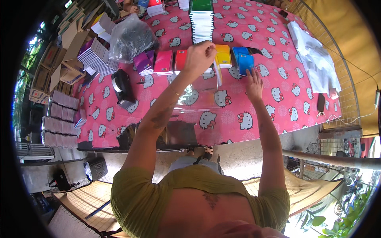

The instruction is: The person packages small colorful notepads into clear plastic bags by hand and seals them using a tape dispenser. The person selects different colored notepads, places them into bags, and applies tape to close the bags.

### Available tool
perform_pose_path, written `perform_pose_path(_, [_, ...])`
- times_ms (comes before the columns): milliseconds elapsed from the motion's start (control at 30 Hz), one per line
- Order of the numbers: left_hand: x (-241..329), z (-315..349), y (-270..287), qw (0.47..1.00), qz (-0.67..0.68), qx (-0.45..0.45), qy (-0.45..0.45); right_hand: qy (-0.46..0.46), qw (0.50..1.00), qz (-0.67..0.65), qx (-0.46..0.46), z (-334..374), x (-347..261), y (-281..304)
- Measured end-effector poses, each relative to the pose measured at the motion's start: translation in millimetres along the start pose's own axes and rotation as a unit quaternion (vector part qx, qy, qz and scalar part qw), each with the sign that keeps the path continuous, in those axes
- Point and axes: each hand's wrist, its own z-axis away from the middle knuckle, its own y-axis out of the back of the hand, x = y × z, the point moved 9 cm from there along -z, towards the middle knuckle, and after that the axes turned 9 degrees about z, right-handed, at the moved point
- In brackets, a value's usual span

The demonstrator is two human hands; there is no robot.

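Note:
My left hand (200,58) is closed in a pinch above a row of small notebooks, and what it grips is hard to make out. Just below its fingertips hangs a thin, shiny strip (218,73). Behind and beside this hand are a red notebook stack (180,58) and a yellow notebook stack (224,56). My right hand (254,84) lies with fingers spread, its fingertips at the lower edge of a blue notebook (245,63). Further left in the row sit a pink notebook stack (163,62) and a purple notebook stack (143,62).
A black tape dispenser (122,89) stands left of the row. Beyond it are a clear plastic bag (133,37), notebook piles (97,57) and cardboard boxes (73,51). A tall green-topped notebook stack (201,22) stands at the back. White plastic sheets (313,59) lie at the right.

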Motion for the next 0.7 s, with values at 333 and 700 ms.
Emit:
perform_pose_path(333, [12, 91, 70, 0.990, -0.002, -0.098, 0.100, 0.170, 0.953, -0.236, 0.080, 108, -129, 104])
perform_pose_path(700, [-115, 154, 15, 0.967, -0.116, -0.115, 0.197, 0.012, 0.924, -0.375, -0.077, 33, -126, 25])
